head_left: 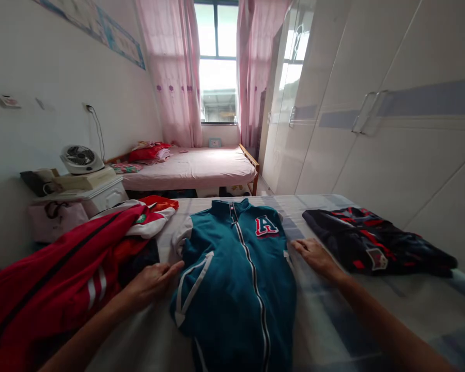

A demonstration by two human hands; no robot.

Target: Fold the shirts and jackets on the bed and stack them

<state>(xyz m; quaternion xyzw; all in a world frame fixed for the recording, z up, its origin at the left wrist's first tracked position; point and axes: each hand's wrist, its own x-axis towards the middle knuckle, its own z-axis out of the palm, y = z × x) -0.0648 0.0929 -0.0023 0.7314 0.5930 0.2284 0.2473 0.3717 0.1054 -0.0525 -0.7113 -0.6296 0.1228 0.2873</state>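
A teal zip-up jacket (pixel 232 279) lies front up on the bed, its zip closed, with a red-and-white letter A on the chest. Pale sleeve fabric shows at its left shoulder, and the rest of the sleeves is mostly hidden. Beside the jacket's left edge is my left hand (pixel 155 280), fingers stretched toward the cloth and holding nothing I can see. My right hand (pixel 313 254) rests palm down by the opposite edge, its fingers extended and apart from any grip. Whether either fingertip touches the jacket is hard to tell.
Red and white clothes (pixel 73 263) are heaped on the left. A folded black-and-red garment (pixel 375 243) lies to the right on the checked bedsheet (pixel 313 310). Beyond are a small fan (pixel 81 157) on a cabinet, a pink-covered bed (pixel 201 168) and white wardrobes (pixel 333 93).
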